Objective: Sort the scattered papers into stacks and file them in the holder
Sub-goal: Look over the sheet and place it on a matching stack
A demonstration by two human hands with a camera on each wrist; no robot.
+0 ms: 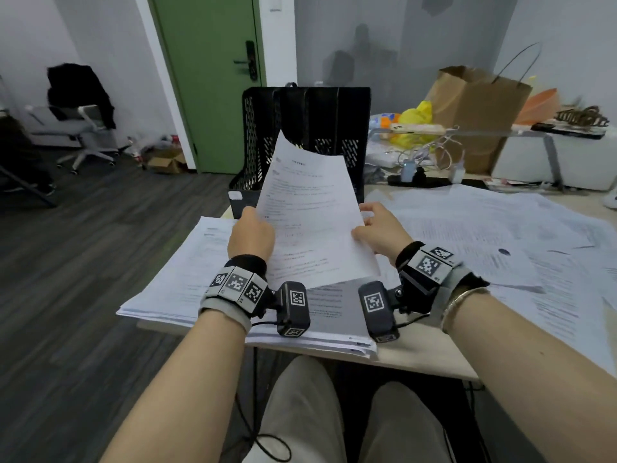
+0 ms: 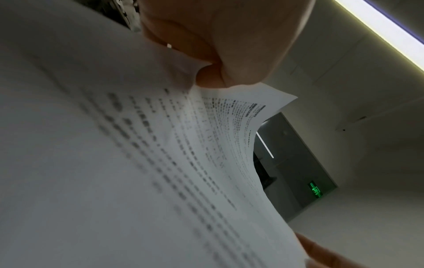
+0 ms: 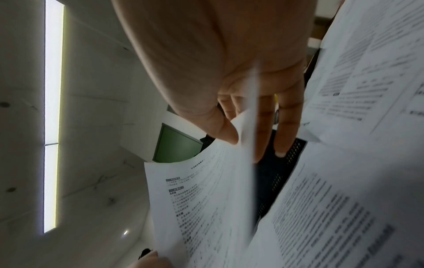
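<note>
A: We see both hands up over the near edge of the table (image 1: 430, 357), with a printed sheet (image 1: 310, 215) raised between them. The left hand (image 1: 251, 233) grips the sheet's left edge — from the left wrist view the fingers (image 2: 220, 54) are curled over the paper (image 2: 114, 163), pinching it.

B: And the right hand (image 1: 380, 230)? From the right wrist view we see its thumb (image 3: 220, 130) pressed to the sheet's edge (image 3: 206, 190), with the other fingers behind the page, so we read it as pinching the right edge.

A: Agreed. The sheet tilts away from us, and its top corner stands in front of the black mesh holder (image 1: 300, 128), which sits upright at the far left part of the table. Whether the paper touches the holder we cannot tell.

B: Under the wrists we see a stack of papers (image 1: 173, 279) at the table's left corner, overhanging the near edge. To the right, more loose sheets (image 1: 500, 235) are spread across the table, overlapping.

A: Behind them stand a brown paper bag (image 1: 474, 105) and something yellow (image 1: 417, 118) — too blurred for us to name. A green door (image 1: 207, 78) is behind the holder, and an office chair (image 1: 83, 128) with dark cloth over its back stands far left
</note>
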